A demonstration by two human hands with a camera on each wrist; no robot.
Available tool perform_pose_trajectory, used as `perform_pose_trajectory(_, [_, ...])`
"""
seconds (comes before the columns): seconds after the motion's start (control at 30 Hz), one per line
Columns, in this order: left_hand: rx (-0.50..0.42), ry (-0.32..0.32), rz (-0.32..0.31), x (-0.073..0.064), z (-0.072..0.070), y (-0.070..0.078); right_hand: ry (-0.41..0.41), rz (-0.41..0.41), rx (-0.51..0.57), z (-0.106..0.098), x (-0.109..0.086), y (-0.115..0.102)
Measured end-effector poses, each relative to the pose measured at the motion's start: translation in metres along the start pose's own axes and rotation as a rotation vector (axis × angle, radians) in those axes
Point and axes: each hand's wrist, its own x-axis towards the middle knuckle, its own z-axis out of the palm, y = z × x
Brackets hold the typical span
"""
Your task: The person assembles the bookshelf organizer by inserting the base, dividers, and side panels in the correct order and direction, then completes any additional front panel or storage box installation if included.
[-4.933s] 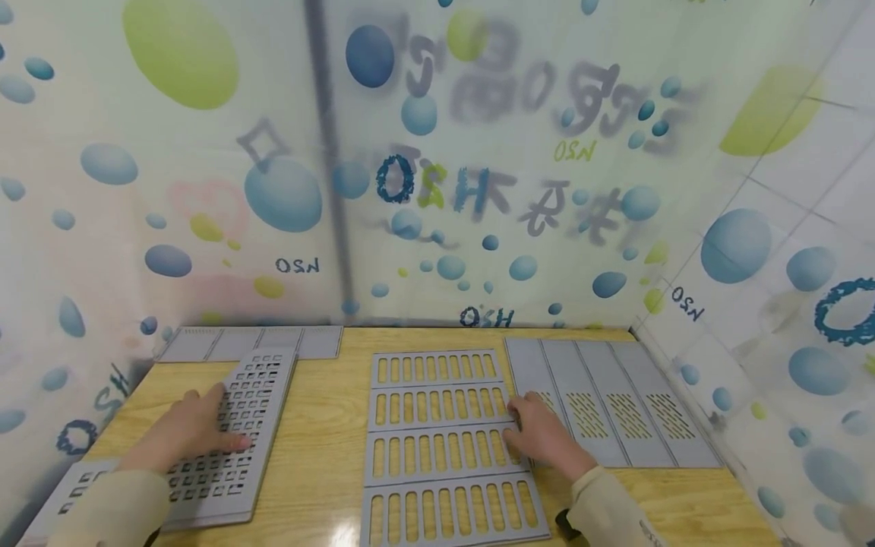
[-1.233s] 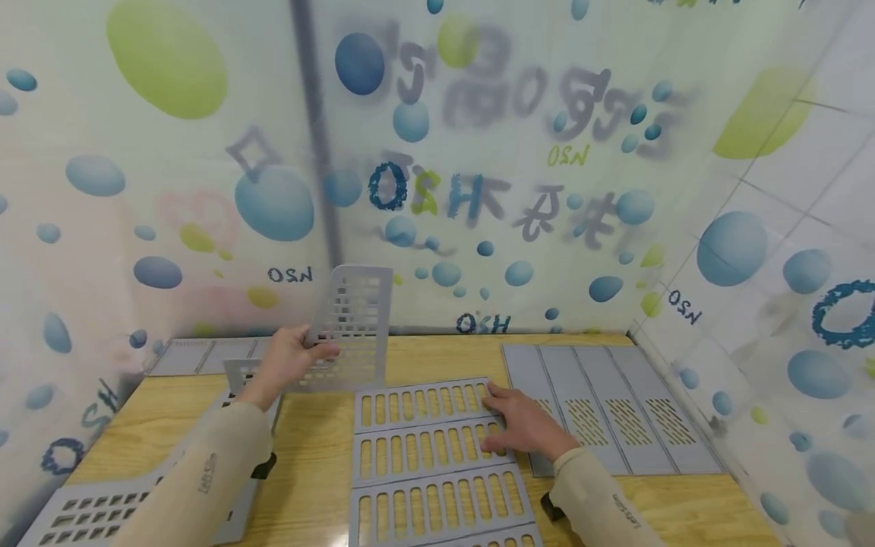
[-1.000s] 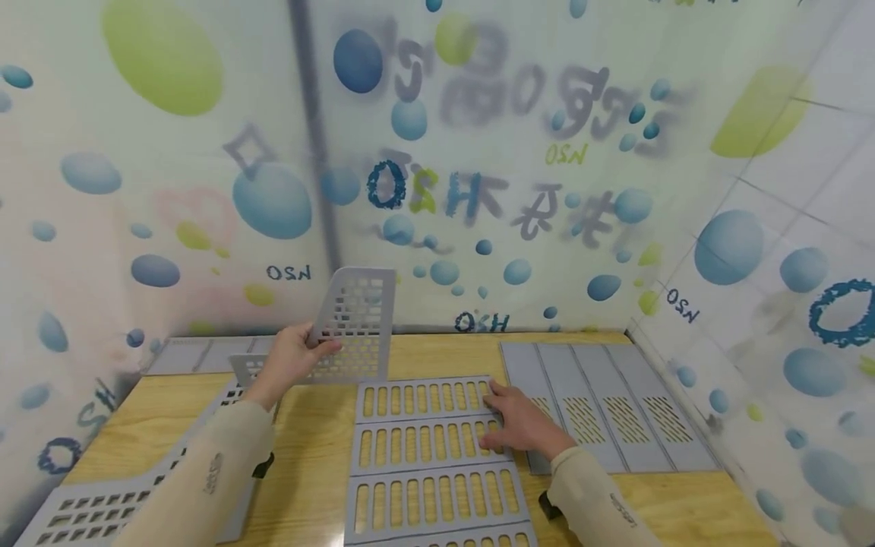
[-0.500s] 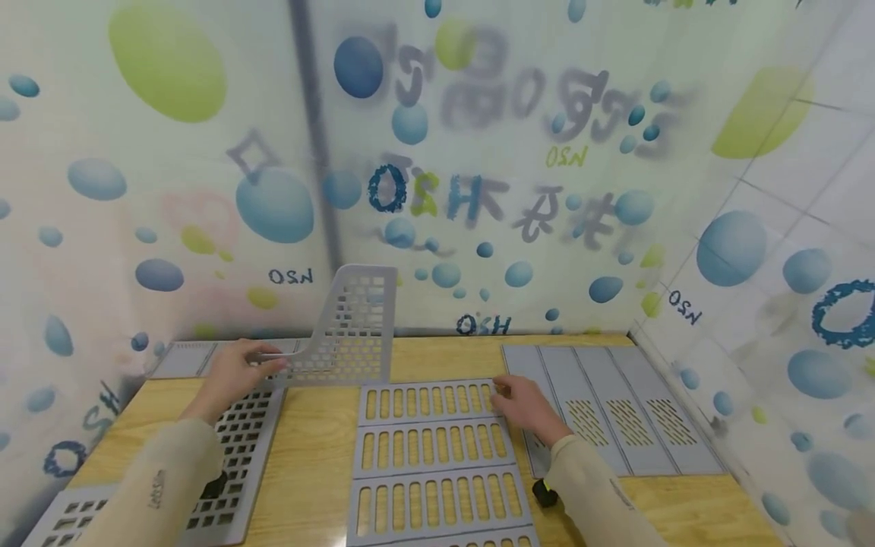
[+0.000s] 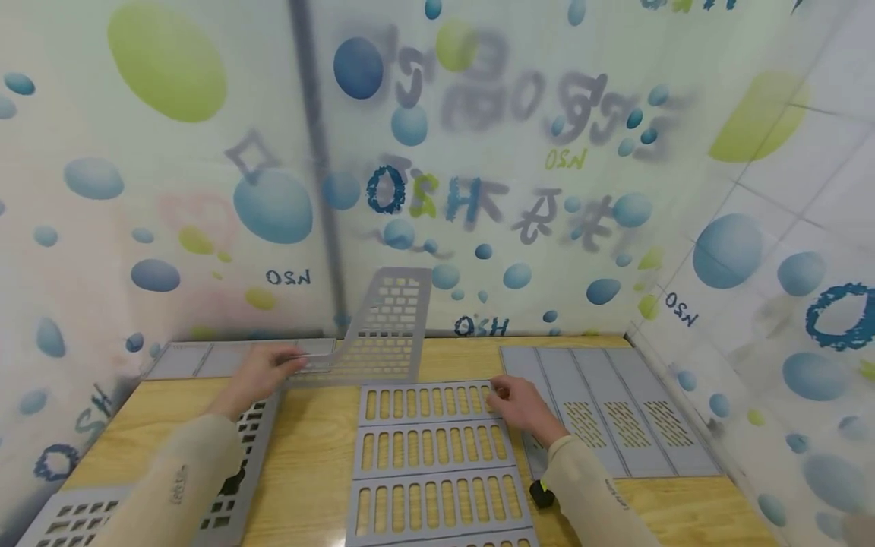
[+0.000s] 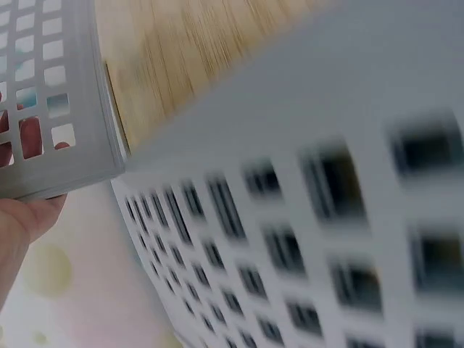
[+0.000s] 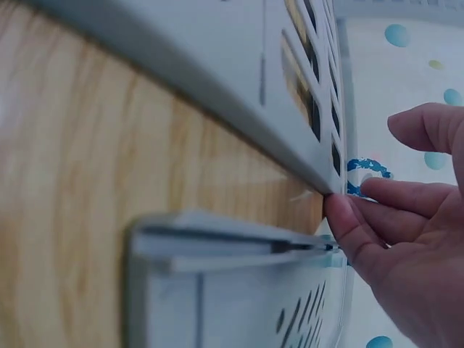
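My left hand pinches the lower edge of a grey L-shaped perforated plastic panel, which stands raised on edge. In the left wrist view, fingers show through the holes of this panel, with the left hand below it. Under my left forearm lies another grey perforated panel, flat on the table. My right hand is at the far right corner of a grey slotted panel. From the right wrist view, a fingertip of the right hand touches that corner, thumb apart.
Grey panels with slanted vents lie side by side at the right. Flat grey panels lie at the back left. A patterned curtain hangs behind the wooden table and along its sides.
My left hand has lifted the L-shaped panel off the perforated stack, stood it up, and just now shifted it rightward. My right hand has moved up to the slotted panel's corner.
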Motion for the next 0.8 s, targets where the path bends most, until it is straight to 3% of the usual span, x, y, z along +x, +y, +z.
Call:
perform_pose_trajectory(0.13, [-0.031, -0.027, 0.031, 0.006, 0.019, 0.015, 0.005, 0.000, 0.018, 0.000, -0.002, -0.002])
perform_pose_trajectory(0.3, [-0.072, -0.016, 0.047, 0.011, 0.042, 0.028, 0.014, 0.013, 0.015, 0.000, -0.002, -0.002])
perform_pose_trajectory(0.5, [-0.073, 0.025, 0.019, 0.012, 0.050, 0.028, 0.009, 0.017, 0.028, 0.001, -0.001, 0.001])
perform_pose_trajectory(0.8, [-0.050, -0.016, 0.070, 0.024, 0.068, 0.049, -0.003, 0.019, 0.079, 0.001, 0.001, 0.004])
